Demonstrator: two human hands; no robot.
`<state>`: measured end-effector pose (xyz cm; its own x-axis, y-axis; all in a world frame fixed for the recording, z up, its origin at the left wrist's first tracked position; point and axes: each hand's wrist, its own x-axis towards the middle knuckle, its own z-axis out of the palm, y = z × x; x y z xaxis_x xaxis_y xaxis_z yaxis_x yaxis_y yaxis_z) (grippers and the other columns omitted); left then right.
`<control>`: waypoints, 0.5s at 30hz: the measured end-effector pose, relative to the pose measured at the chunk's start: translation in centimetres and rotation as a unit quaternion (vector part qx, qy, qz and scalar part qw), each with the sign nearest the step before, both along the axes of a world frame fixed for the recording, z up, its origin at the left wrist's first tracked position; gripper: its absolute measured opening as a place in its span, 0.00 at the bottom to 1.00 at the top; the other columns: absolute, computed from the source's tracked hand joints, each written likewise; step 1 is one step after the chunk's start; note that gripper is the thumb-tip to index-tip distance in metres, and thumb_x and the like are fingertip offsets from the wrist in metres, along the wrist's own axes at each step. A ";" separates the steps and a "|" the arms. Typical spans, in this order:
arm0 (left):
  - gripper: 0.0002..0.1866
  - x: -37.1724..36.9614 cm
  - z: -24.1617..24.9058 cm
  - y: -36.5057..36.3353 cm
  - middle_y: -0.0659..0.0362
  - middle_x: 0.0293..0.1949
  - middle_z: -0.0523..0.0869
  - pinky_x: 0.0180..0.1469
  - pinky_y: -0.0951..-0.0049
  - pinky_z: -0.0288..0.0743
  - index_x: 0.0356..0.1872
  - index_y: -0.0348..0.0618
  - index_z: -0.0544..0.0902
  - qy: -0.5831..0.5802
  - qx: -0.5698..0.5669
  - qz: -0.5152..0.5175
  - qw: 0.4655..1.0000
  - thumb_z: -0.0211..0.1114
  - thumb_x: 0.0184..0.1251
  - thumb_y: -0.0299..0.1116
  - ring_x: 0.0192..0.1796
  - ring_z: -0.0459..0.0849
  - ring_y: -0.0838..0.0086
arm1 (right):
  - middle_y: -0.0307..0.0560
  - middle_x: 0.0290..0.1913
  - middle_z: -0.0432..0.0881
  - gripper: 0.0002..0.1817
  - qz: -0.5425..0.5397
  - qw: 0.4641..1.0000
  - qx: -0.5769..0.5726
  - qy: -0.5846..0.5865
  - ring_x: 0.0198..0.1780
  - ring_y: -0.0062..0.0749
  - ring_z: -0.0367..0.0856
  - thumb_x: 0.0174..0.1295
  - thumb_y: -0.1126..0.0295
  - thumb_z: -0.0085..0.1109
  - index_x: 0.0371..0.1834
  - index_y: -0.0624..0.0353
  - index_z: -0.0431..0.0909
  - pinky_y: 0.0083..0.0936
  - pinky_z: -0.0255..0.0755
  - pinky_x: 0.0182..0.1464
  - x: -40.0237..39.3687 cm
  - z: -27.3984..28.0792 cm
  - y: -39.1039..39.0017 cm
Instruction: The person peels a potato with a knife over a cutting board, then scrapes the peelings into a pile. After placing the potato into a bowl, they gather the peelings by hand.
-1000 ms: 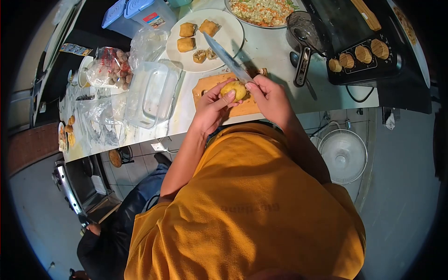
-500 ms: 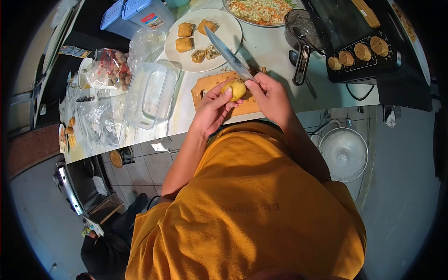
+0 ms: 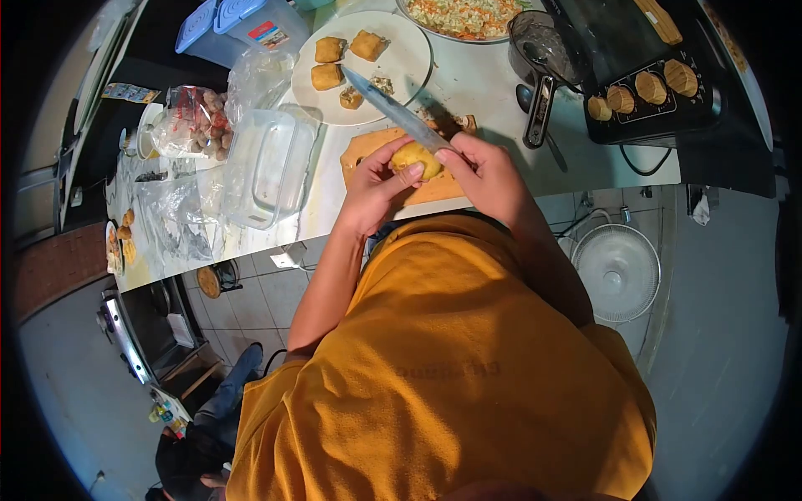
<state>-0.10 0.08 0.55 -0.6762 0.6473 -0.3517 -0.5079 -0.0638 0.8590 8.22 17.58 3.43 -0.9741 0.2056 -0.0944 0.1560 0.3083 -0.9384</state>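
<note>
A yellow potato (image 3: 415,159), partly peeled, is held in my left hand (image 3: 376,185), with the thumb on its near side. My right hand (image 3: 486,177) grips a knife (image 3: 393,108) whose long blade points up and left, its base against the potato. The knife's handle is hidden in my fingers. Beneath both hands lies a wooden cutting board (image 3: 357,157), with dark peel scraps (image 3: 440,119) at its far edge. Past the knife tip a white plate (image 3: 409,50) carries several fried tofu pieces (image 3: 368,45), one cut open and partly covered by the blade.
At left are a clear plastic container (image 3: 266,179), a bag of small round brown items (image 3: 200,125) and blue-lidded tubs (image 3: 251,18). A bowl of shredded vegetables (image 3: 468,15), a dark saucepan (image 3: 543,50) and a black appliance with wooden knobs (image 3: 652,104) stand behind and right. Another person (image 3: 196,459) is low at left.
The knife blade has tilted lower to the left and now crosses in front of the cut tofu. The potato has turned in my left hand. The other person at lower left has shifted.
</note>
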 end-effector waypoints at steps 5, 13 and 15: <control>0.27 0.0 -0.1 0.1 0.60 0.44 0.83 0.45 0.80 0.75 0.63 0.36 0.73 0.013 -0.002 -0.012 1.000 0.69 0.64 0.28 0.40 0.80 0.80 | 0.48 0.19 0.70 0.11 -0.039 0.999 -0.030 -0.002 0.22 0.23 0.62 0.66 0.66 0.58 0.33 0.64 0.74 0.25 0.63 0.26 -0.2 -0.5 0.2; 0.26 0.5 0.5 0.5 0.62 0.44 0.83 0.44 0.82 0.74 0.62 0.35 0.73 0.053 -0.032 -0.013 0.998 0.69 0.62 0.25 0.40 0.78 0.83 | 0.31 0.21 0.61 0.13 -0.035 0.999 -0.032 0.011 0.26 0.13 0.56 0.69 0.69 0.55 0.28 0.64 0.69 0.19 0.55 0.26 -0.3 -1.2 0.1; 0.26 0.5 0.9 0.4 0.62 0.44 0.83 0.44 0.82 0.75 0.62 0.35 0.73 0.070 -0.030 -0.004 0.997 0.69 0.63 0.25 0.41 0.78 0.83 | 0.31 0.21 0.61 0.13 -0.021 0.998 -0.050 -0.009 0.26 0.13 0.56 0.69 0.69 0.55 0.28 0.63 0.69 0.18 0.55 0.26 -0.2 -1.3 0.0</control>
